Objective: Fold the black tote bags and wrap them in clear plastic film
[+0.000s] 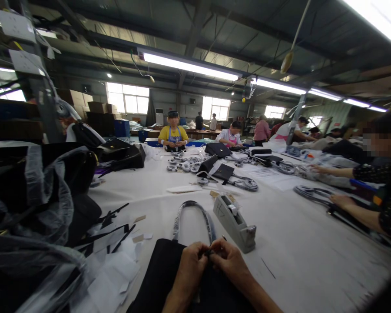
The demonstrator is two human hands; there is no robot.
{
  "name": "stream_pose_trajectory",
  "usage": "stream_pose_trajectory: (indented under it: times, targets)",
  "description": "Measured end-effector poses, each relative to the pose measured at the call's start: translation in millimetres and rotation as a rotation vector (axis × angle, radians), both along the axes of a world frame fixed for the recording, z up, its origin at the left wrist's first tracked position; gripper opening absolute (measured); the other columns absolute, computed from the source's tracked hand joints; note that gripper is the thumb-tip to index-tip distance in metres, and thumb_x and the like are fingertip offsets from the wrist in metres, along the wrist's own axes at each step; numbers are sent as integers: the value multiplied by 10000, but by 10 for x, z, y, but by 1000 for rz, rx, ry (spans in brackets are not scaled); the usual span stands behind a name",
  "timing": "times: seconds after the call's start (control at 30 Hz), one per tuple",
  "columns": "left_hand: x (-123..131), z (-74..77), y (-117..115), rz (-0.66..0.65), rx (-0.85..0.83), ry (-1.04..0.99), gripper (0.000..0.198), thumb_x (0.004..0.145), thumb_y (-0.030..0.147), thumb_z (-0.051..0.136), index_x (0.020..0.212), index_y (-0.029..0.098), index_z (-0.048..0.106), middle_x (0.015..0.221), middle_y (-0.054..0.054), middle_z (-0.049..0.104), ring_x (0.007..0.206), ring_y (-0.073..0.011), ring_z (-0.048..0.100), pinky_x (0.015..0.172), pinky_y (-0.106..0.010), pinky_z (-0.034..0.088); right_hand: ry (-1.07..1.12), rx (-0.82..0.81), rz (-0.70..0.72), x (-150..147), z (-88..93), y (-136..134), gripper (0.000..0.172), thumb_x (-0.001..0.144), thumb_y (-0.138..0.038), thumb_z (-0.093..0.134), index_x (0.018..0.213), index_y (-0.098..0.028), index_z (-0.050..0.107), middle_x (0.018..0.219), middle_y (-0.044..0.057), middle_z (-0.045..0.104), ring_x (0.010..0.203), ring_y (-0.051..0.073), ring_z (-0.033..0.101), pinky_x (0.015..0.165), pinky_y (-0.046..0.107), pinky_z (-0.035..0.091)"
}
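A black handbag [159,269] lies on the white table right in front of me. Its looped handle [192,204], wrapped in clear plastic, stretches away from me. My left hand [192,261] and my right hand [226,258] meet at the bag's top edge, by the right base of the handle. Fingers of both hands are pinched together on a small dark piece there. The fingertips cover most of it, so its kind does not show. Just beyond my right hand stands a grey tape dispenser [234,224].
Plastic-wrapped black bags [81,208] are heaped at left, beside paper scraps [114,269] and black strips. More bags [218,150] and wrapped handles [182,165] lie farther across the table [299,234]. At right a co-worker's hand [342,202] rests near another bag; other people sit opposite.
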State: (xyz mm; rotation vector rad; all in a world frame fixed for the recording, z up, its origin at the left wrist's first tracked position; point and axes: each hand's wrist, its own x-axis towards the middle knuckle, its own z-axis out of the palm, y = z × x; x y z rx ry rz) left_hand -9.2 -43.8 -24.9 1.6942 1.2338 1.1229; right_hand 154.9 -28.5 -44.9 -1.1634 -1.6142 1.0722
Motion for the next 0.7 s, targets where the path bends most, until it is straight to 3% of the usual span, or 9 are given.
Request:
stream_pose_trajectory:
  times: [0.2, 0.3, 0.43, 0.5, 0.6, 0.7]
  targets:
    - [7, 7, -33, 13, 23, 110, 230, 764, 101, 507, 829, 184, 711, 862, -43, 735, 839, -181, 669, 768, -242, 464, 6, 7, 11, 28, 64, -11, 130, 758, -297, 655, 771, -200, 568, 625, -34, 584, 574, 155, 611, 563, 246, 474]
    - [30, -1, -45, 90, 31, 262, 228, 812, 99, 494, 845, 194, 698, 879, -42, 731, 835, -176, 675, 758, -241, 453, -53, 46, 44, 24, 91, -34, 92, 792, -287, 605, 807, -196, 597, 672, -15, 616, 611, 164, 625, 596, 256, 490]
    - [67, -5, -66, 198, 25, 497, 195, 875, 142, 495, 894, 206, 679, 897, -39, 731, 828, -187, 692, 709, -244, 437, -207, 235, -70, -32, 154, -110, 155, 820, -298, 595, 934, -196, 624, 773, 7, 630, 621, 154, 587, 618, 267, 477]
    - [82, 5, -77, 194, 19, 572, 204, 888, 133, 480, 892, 208, 670, 887, -32, 731, 813, -184, 695, 681, -239, 428, -292, 344, -141, -70, 187, -153, 140, 781, -295, 659, 878, -199, 630, 784, 9, 615, 609, 149, 551, 610, 269, 459]
    - [96, 14, -87, 174, 40, 623, 209, 893, 118, 470, 883, 206, 659, 880, -28, 727, 811, -179, 695, 671, -235, 422, -308, 350, -112, -110, 219, -193, 67, 811, -274, 645, 794, -210, 634, 746, 9, 635, 663, 168, 590, 645, 268, 470]
    - [102, -13, -87, 182, 78, 638, 197, 909, 143, 470, 870, 204, 653, 865, -29, 720, 804, -179, 694, 669, -234, 422, -271, 371, -114, -124, 205, -197, 83, 872, -251, 579, 839, -219, 648, 801, 23, 685, 768, 187, 646, 737, 277, 488]
